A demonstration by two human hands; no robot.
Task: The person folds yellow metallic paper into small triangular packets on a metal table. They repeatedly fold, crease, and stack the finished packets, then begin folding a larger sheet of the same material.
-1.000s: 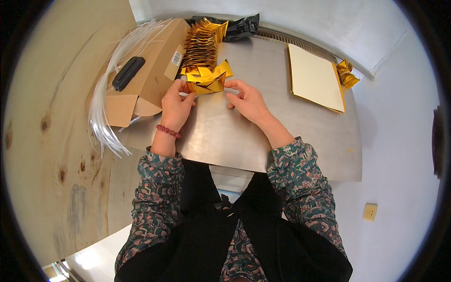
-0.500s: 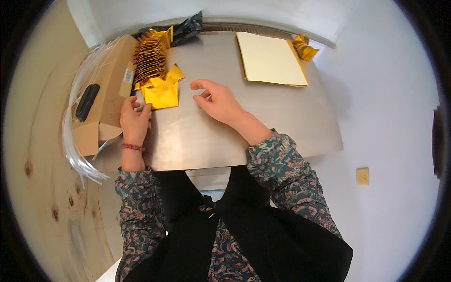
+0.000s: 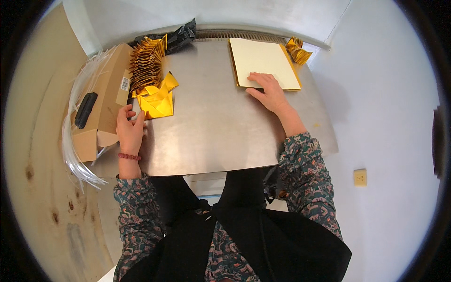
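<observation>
A stack of square paper sheets [image 3: 260, 61], cream on top with gold showing along its edges, lies at the far right of the metal table. My right hand [image 3: 268, 91] reaches onto its near edge, fingers lying on the top sheet and thumb apart by the front edge. My left hand [image 3: 129, 128] rests between the cardboard box and a folded shiny gold paper piece [image 3: 157, 102]; its fingers are loosely bent, apart and hold nothing. Behind that piece stands a packed row of similar gold folded pieces [image 3: 148, 63].
On the left, a cardboard box [image 3: 105, 98] carries a bundle of clear plastic strips [image 3: 70, 141] and a black oblong object [image 3: 86, 110]. Black plastic wrapping [image 3: 181, 36] lies at the back. Another crumpled-looking gold bundle [image 3: 298, 50] sits beyond the paper stack, near the wall.
My right hand has moved from the middle of the table rightward onto the near edge of the paper stack. My left hand stays by the gold folded piece. The view has shifted slightly.
</observation>
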